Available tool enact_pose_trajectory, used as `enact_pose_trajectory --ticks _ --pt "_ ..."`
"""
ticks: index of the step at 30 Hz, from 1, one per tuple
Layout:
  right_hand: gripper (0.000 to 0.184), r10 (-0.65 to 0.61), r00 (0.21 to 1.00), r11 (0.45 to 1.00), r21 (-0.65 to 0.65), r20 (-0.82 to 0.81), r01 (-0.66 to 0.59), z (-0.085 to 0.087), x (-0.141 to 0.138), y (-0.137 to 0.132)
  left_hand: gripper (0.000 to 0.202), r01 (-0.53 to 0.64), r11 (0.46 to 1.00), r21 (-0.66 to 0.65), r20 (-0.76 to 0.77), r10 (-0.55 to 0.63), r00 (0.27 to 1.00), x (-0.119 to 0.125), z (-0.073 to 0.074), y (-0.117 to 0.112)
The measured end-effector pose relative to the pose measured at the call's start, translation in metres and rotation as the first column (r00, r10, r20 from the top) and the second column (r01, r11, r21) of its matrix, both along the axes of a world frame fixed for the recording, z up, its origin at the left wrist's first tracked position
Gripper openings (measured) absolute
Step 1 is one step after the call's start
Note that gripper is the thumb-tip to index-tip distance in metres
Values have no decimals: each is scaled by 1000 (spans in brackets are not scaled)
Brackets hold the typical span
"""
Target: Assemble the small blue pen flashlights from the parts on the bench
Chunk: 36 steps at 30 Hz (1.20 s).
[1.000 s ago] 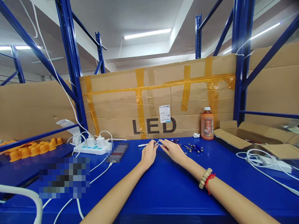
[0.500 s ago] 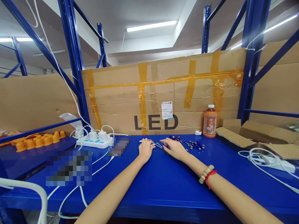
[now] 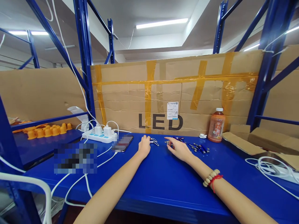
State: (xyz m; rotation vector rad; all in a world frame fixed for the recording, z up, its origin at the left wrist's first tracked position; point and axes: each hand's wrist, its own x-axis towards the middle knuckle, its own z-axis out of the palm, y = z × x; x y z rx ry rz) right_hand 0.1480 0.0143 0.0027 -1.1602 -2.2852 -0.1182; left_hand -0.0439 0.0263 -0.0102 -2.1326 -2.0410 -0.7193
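My left hand [image 3: 144,147] rests on the blue tabletop with its fingers curled down. From under its fingertips, a shiny metal piece with wire loops [image 3: 154,142] sticks out to the right; the rest of it is hidden by the hand. My right hand [image 3: 178,148] hovers low to the right, index finger stretched towards the left and thumb apart. Beneath and beside its fingers lie a few small metal bits [image 3: 166,142], partly covered. Just beyond its wrist is a scatter of small blue tubes and silver parts [image 3: 199,148].
A phone [image 3: 123,144] and a white power strip [image 3: 99,136] with cables are at the left. An orange-red bottle [image 3: 216,126], crumpled white paper [image 3: 202,136] and an open carton [image 3: 240,143] stand at the right. A taped cardboard sheet [image 3: 126,102] closes off the back.
The view has turned slightly left. My hands have moved apart, and my right hand is now farther from the wire loops, with its index finger stretched out over small parts.
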Motion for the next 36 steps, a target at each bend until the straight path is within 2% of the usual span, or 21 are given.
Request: enact_pose_trajectory --ticks 5,11,15,21,26,30,36 --pt "39 -7 1000 1000 -10 6 7 0 0 0 15 -7 1000 26 50 6 999 1 0 -2" --pt "37 -5 1000 1000 -13 29 5 0 0 1 11 58 998 38 -44 -56 997 6 0 -3" --pt "36 -12 999 1000 -5 40 13 -3 1 3 18 34 999 21 -82 -32 996 7 0 -4" --pt "33 6 998 1000 -21 54 -5 -8 4 9 23 69 998 13 -114 -67 991 11 3 -12" --pt "33 23 999 999 -42 41 -21 -13 4 16 25 174 984 -36 -113 -177 978 19 6 -17" --pt "32 -16 999 995 -93 39 20 -15 5 19 27 269 959 -83 -138 -279 950 26 4 -20" --pt "30 -45 996 996 -70 79 50 -17 9 26 29 317 944 -90 -177 -328 928 31 2 -21"
